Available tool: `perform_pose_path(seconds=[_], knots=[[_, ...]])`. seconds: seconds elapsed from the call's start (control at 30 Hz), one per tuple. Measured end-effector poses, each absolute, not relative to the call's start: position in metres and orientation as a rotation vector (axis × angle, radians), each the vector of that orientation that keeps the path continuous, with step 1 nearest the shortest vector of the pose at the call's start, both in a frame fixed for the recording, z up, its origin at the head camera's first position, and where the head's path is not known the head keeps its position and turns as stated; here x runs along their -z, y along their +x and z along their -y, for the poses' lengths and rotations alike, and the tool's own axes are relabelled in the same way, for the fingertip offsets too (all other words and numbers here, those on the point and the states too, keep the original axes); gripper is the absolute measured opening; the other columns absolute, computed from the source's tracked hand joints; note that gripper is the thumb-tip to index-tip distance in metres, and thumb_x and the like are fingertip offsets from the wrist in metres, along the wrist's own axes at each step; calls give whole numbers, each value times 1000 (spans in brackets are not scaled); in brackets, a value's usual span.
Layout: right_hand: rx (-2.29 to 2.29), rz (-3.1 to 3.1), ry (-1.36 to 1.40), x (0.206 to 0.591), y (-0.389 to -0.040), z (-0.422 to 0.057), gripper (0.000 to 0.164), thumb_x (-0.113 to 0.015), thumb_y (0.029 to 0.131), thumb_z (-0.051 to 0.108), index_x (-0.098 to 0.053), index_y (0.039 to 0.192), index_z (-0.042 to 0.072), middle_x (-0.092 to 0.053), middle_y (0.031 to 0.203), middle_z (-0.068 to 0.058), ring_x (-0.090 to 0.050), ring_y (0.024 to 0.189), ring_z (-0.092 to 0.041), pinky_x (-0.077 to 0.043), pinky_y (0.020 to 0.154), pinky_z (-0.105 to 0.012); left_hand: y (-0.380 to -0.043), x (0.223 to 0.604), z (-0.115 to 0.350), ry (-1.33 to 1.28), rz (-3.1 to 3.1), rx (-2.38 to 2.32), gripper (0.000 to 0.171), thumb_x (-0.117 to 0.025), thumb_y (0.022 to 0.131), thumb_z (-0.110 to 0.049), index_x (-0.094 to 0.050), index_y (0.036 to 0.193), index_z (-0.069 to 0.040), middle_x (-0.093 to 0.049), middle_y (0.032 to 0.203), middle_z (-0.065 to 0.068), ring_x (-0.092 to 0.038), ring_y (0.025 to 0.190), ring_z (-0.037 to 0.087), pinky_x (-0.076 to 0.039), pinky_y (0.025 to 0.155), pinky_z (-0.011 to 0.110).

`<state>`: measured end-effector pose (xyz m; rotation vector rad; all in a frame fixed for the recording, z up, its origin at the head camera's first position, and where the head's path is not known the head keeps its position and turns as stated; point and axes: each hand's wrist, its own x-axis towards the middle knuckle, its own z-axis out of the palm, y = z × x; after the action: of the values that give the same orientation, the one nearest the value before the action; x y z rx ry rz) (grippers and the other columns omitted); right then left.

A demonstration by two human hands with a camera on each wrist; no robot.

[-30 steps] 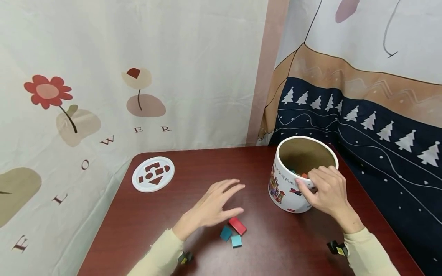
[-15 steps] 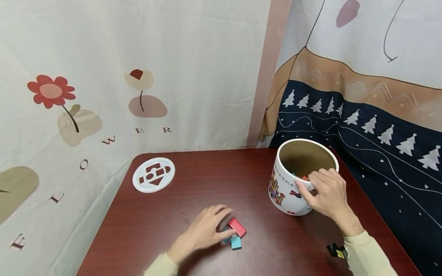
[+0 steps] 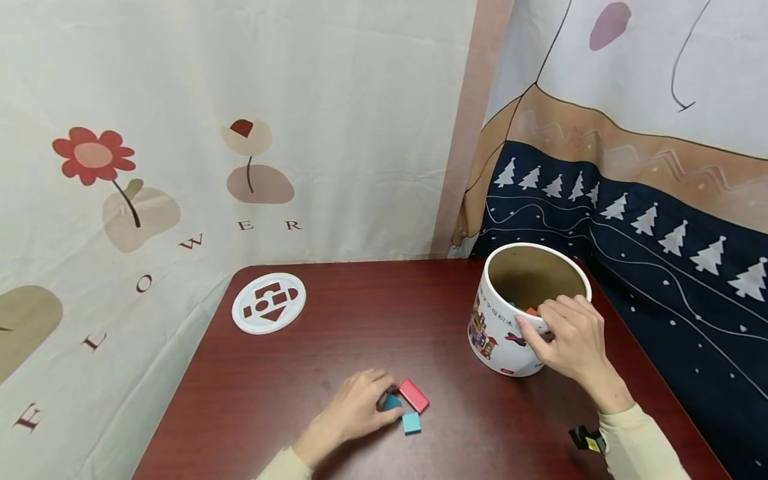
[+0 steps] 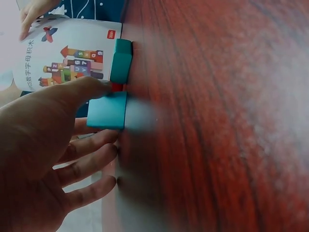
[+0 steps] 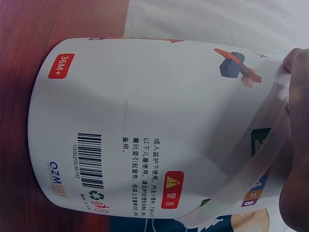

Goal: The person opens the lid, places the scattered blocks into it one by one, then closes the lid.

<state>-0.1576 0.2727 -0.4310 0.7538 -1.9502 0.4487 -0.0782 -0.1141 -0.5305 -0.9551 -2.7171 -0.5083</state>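
Observation:
My left hand [image 3: 354,407] is low over the table, thumb and fingers spread to either side of a dark teal block [image 3: 392,402]. In the left wrist view this block [image 4: 106,111] lies between the thumb and the fingers; whether they touch it I cannot tell. A lighter teal block [image 3: 411,423] sits just beyond the thumb, and a red oblong block [image 3: 414,395] lies beside the fingertips. My right hand [image 3: 573,333] grips the near rim of a white printed bucket [image 3: 504,340], fingers over the edge, thumb outside. Inside, a few coloured blocks [image 3: 531,311] show, partly hidden.
A white oval board [image 3: 269,320] with cut-out shapes lies at the table's back left corner. The dark red table [image 3: 360,307] ends at printed curtains [image 3: 360,133] behind and a navy one [image 3: 678,280] on the right.
My left hand has come down and toward me, from above the blocks to around the dark teal one. My right hand stays on the bucket rim.

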Motion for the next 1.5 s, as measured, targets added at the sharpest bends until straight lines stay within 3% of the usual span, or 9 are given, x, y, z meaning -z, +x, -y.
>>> perform_pose_path(seconds=[0.27,0.6,0.93,1.5], knots=[[-442,1945,750,431,-155,-273,49,-58,91,44,-50,55,12,-41,51,2,-36,49,-18,-24,50,-37,-77,532,116,-1016,2694,639,24,-83,79,-27,-76,94,-11,-71,88,-2,-62,77,8,-56,64,26],[-444,1938,758,429,-154,-272,49,-58,91,44,-50,55,12,-40,51,2,-36,49,-18,-24,49,-36,-78,528,119,-1022,2729,759,22,-84,76,-16,-77,94,-8,-74,91,1,-67,84,12,-59,70,25],[-443,1943,757,429,-153,-273,49,-59,91,44,-49,54,13,-40,50,2,-35,49,-18,-23,49,-36,-86,520,123,-1013,2620,804,17,-85,74,-10,-77,89,-8,-75,84,1,-66,77,15,-58,64,29],[-437,1970,754,432,-159,-275,50,-58,92,46,-52,55,13,-43,50,1,-38,50,-19,-25,50,-37,-132,478,117,-1041,2357,808,17,-83,77,-11,-76,91,-6,-74,90,0,-64,81,12,-57,68,28]])
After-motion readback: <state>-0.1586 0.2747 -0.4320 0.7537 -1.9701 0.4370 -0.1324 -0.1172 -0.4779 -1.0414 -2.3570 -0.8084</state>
